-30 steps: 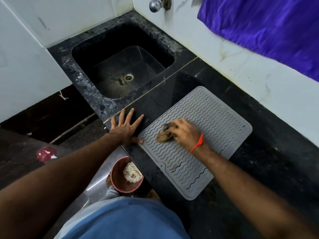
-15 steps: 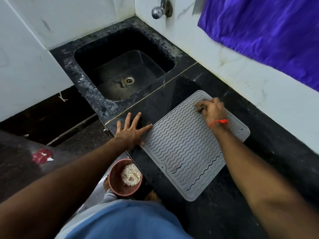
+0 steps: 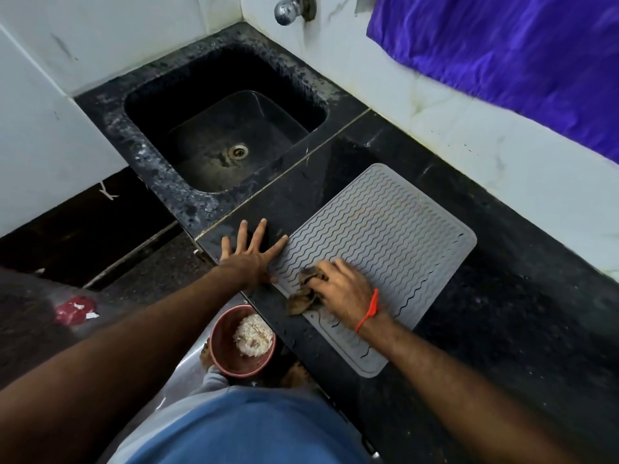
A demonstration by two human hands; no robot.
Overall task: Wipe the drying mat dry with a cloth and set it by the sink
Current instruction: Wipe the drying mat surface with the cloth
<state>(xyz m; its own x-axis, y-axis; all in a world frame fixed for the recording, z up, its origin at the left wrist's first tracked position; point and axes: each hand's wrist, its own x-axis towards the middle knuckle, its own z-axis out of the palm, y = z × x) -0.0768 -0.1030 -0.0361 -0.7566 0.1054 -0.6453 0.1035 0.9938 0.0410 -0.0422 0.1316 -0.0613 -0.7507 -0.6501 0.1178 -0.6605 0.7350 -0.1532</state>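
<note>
A grey drying mat point(image 3: 395, 229) with wavy ridges lies flat on the black counter point(image 3: 502, 296), to the right of the black sink point(image 3: 221, 135). My right hand point(image 3: 341, 289) presses a crumpled brown cloth point(image 3: 303, 293) onto the mat's near left edge; part of the cloth hangs over onto the counter. My left hand point(image 3: 249, 252) lies flat with fingers spread on the counter, its thumb and forefinger touching the mat's left edge.
A tap point(image 3: 288, 8) sticks out of the white tiled wall above the sink. A purple cloth point(image 3: 502, 55) hangs on the wall at the right. Below the counter's front edge stands a reddish bowl point(image 3: 227, 356) with white food, and a red scrap point(image 3: 75, 309) lies on the floor.
My right hand with the cloth swept from the mat's near left part to its far corner and back to the near left edge. The left hand stayed pressed beside the mat.
</note>
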